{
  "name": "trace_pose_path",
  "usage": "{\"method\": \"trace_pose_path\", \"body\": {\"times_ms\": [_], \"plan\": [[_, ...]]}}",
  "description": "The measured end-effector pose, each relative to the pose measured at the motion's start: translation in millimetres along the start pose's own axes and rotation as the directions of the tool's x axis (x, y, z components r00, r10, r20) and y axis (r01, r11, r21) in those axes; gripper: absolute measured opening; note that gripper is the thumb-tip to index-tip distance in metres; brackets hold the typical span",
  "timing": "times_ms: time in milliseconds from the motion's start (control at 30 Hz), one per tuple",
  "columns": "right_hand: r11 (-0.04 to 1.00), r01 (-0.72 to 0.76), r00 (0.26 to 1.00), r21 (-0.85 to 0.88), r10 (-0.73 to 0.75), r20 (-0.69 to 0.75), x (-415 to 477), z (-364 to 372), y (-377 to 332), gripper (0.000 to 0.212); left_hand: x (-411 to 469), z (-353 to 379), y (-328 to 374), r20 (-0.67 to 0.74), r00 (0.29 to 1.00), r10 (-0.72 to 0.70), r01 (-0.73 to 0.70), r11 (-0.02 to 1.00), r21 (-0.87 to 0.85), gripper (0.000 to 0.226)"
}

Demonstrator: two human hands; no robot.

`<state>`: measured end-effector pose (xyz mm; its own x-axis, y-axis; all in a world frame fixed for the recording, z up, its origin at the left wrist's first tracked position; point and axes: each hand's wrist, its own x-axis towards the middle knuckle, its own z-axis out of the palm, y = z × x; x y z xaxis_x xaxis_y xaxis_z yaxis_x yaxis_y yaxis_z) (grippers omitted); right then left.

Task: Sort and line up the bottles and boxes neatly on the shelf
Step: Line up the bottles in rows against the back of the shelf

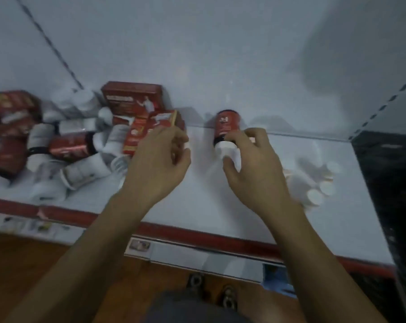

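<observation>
Left of the red bottle (227, 123), red boxes (132, 99) and white bottles (80, 171) lie jumbled on the shelf (209, 206). The left hand (157, 162) curls beside the nearest box; I cannot tell whether it pinches anything. The right hand (253, 166) grips the red bottle's white cap end. Further right lie blurred pale bottles (314, 185).

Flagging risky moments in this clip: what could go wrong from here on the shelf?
1. The right hand grips the bottle only at its white cap end, so it might slip or tip when set down.
2. The left hand is at a leaning box beside the loose pile; a nudge could topple the box or set bottles rolling.
</observation>
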<state>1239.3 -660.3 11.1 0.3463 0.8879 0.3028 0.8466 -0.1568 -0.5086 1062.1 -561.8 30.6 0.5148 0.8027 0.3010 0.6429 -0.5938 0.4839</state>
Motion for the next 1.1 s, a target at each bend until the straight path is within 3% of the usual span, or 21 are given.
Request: {"method": "trace_pose_path", "body": {"times_ms": [133, 233, 300, 433, 567, 700, 800, 900, 1100], "plan": [[0.978, -0.037, 0.926, -0.203, 0.110, 0.360, 50, 32, -14, 0.050, -1, -24, -5, -0.187, 0.982, -0.006, 0.027, 0.994, 0.110, 0.019], [0.972, -0.060, 0.908, -0.229, 0.148, 0.392, 62, 47, -23, 0.046, 5, -12, -17, -0.108, 0.977, -0.185, 0.205, 0.954, 0.220, 0.057], [0.978, -0.062, 0.918, -0.201, 0.135, 0.372, 59, 53, -28, 0.040, 6, -1, -26, 0.001, 0.947, -0.321, 0.316, 0.933, 0.170, 0.073], [0.990, -0.072, 0.952, -0.120, 0.104, 0.289, 47, 58, -30, 0.023, 3, 4, -37, 0.020, 0.954, -0.300, 0.299, 0.953, 0.048, 0.069], [0.992, -0.112, 0.992, -0.055, 0.115, 0.058, 43, 49, -45, 0.017, 5, -28, -48, 0.033, 0.961, -0.273, 0.275, 0.955, -0.108, 0.069], [0.988, -0.101, 0.967, 0.117, 0.125, -0.221, 35, 32, -94, 0.019, -6, -85, -73, -0.067, 0.967, -0.246, 0.227, 0.951, -0.210, 0.060], [0.959, -0.009, 0.922, 0.282, 0.117, -0.369, 30, 35, -151, 0.020, -26, -135, -112, -0.181, 0.940, -0.289, 0.233, 0.932, -0.279, 0.050], [0.897, 0.059, 0.922, 0.438, 0.119, -0.367, 29, 61, -214, 0.026, -58, -189, -165, -0.297, 0.904, -0.308, 0.227, 0.934, -0.275, 0.045], [0.804, 0.187, 0.958, 0.564, -0.023, -0.284, 37, 155, -346, 0.027, -137, -283, -270, -0.469, 0.747, -0.470, 0.371, 0.881, -0.292, 0.043]]}}
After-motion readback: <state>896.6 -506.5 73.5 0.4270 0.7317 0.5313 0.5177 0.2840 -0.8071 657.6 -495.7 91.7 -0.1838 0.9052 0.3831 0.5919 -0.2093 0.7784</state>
